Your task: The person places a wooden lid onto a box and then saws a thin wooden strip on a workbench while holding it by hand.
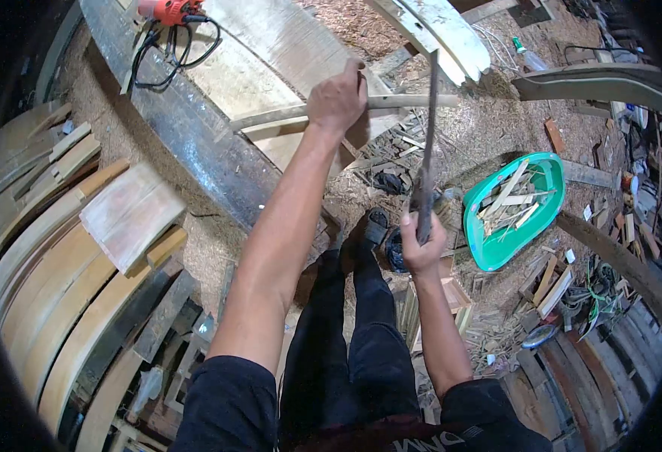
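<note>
My left hand is closed around a thin, slightly curved wooden strip, which lies crosswise over the boards on the workbench. The strip's right end sticks out past the bench. In my right hand is the lower end of a long, narrow, dark-bladed tool, held upright and seen nearly edge-on. Its blade overlaps the right part of the strip in this view. Under my left hand lie wide pale boards on the bench.
An orange power tool with a coiled black cord sits at the bench's far left. A green plastic tub of wood offcuts stands on the right floor. Curved boards are stacked on the left, with a pale block on top. Sawdust covers the floor.
</note>
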Demonstrator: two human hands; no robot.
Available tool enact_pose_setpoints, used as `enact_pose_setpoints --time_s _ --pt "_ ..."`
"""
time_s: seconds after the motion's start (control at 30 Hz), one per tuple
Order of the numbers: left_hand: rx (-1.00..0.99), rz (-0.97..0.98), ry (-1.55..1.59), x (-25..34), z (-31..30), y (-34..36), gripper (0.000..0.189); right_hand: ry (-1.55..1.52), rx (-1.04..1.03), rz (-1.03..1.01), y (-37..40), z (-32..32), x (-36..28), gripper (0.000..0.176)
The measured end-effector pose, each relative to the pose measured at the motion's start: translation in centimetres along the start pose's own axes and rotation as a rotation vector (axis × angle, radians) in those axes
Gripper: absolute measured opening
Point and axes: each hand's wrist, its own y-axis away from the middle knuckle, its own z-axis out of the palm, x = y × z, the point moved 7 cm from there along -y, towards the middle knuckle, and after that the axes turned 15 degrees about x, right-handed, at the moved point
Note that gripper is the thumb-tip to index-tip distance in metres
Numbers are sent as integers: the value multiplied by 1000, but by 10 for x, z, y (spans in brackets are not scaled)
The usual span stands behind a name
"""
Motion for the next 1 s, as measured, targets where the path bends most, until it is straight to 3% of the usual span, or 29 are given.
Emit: enact_pose_setpoints --time_s 0.07,0.1,0.2,0.23,0.33,0.37,0.83,1.0 --pt "171 155 69 19 8 8 17 -31 -15 29 8 1 5 30" --pt "-14 -31 34 17 15 9 21 -30 -24 2 7 2 0 28" --pt "191 -12 -94 18 4 9 27 -59 -63 -54 2 8 5 26" --pt "84 -129 64 11 10 9 40 -78 -48 -50 -1 10 4 25" --pt "373 -213 -61 4 4 4 50 -61 -81 -38 -12 16 9 26" --pt "358 -239 -77 -2 9 3 57 -53 -91 -31 -16 19 12 28" --pt "231 -227 -365 1 22 -2 53 -46 -190 54 -41 36 15 29" --pt "233 -222 -378 3 22 -2 52 -8 -118 -2 -40 40 4 29"
